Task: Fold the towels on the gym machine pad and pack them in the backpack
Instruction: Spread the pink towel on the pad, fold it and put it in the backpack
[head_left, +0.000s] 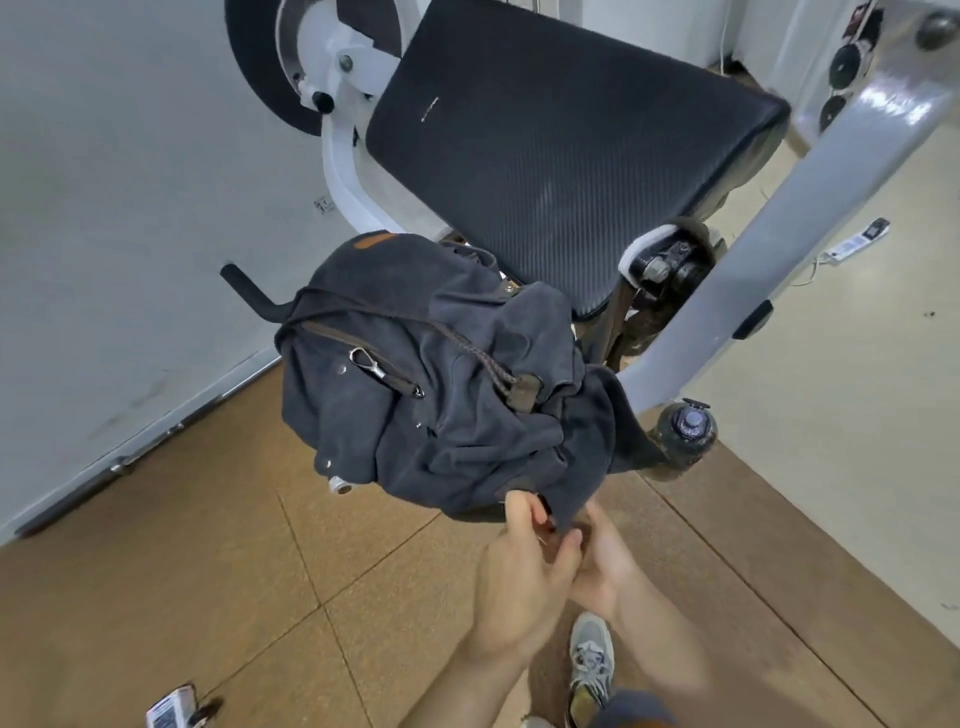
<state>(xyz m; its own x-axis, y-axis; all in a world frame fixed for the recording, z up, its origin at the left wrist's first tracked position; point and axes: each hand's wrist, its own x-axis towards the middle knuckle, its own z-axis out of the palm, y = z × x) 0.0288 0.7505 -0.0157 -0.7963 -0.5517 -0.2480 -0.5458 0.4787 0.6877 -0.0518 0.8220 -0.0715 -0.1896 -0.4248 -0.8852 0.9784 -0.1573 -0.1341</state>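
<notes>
While leaning over the brown floor (208, 545), pinching a dark cloth edge (566, 499) in the left hand (524, 564), fingers and thumb curled tight on it; holding the right hand (605, 558) tucked right against the left, half hidden behind those knuckles, so cannot tell whether gripping the cloth or merely touching it; cannot tell either whether that edge belongs to a towel or to a flap, only that trailing down from the near right side of the backpack (415, 374); and look at the backpack, slumped dark grey on the near end of the machine, drawcord across its top, up against the near corner of the black pad (561, 156); off to the right, the pale frame (779, 249) slanting down; just beside its foot, a dark bottle (684, 434) standing upright; down below, one grey shoe (589, 654) on the tiles.
</notes>
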